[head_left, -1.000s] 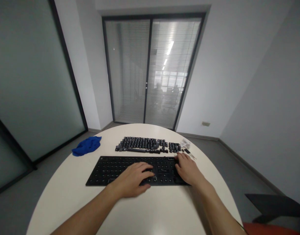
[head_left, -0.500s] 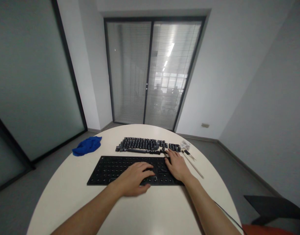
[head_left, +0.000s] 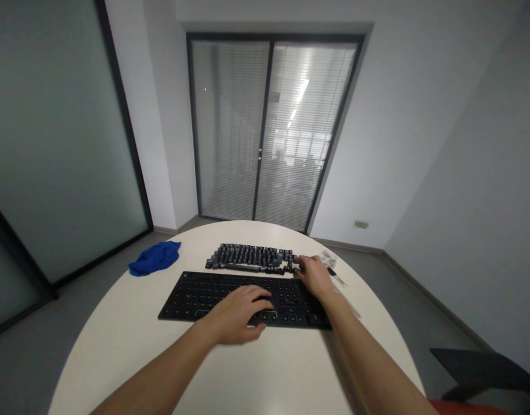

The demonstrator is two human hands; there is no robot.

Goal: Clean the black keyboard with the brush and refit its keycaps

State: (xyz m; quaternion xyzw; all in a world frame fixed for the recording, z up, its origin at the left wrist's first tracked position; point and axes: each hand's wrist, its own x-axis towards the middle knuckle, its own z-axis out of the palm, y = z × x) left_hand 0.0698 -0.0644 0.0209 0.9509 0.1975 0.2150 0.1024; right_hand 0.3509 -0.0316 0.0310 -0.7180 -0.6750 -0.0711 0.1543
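A black keyboard [head_left: 191,294] with its keycaps off lies on the round table, slightly askew. My left hand [head_left: 241,311] rests on its middle and front edge, fingers stretched and a little apart, holding nothing. Behind the keyboard, loose black keycaps [head_left: 243,253] are laid out in rows. At the right end of those rows is my right hand [head_left: 317,276], with thumb and index finger bent around a small dark keycap [head_left: 302,267]. The hand covers the number-pad keycaps and the keyboard's upper right corner.
A crumpled blue cloth [head_left: 156,257] lies on the left of the white table [head_left: 118,323]. Right of my right hand are a clear plastic piece [head_left: 328,257], a small black-ended tool [head_left: 332,271] and a thin stick [head_left: 351,305]. A dark chair [head_left: 485,369] stands at the right.
My right hand has lifted off the keyboard's right part, moved to the keycaps and closed its fingers. The keyboard has turned slightly, its right end nearer me. My left hand stays put.
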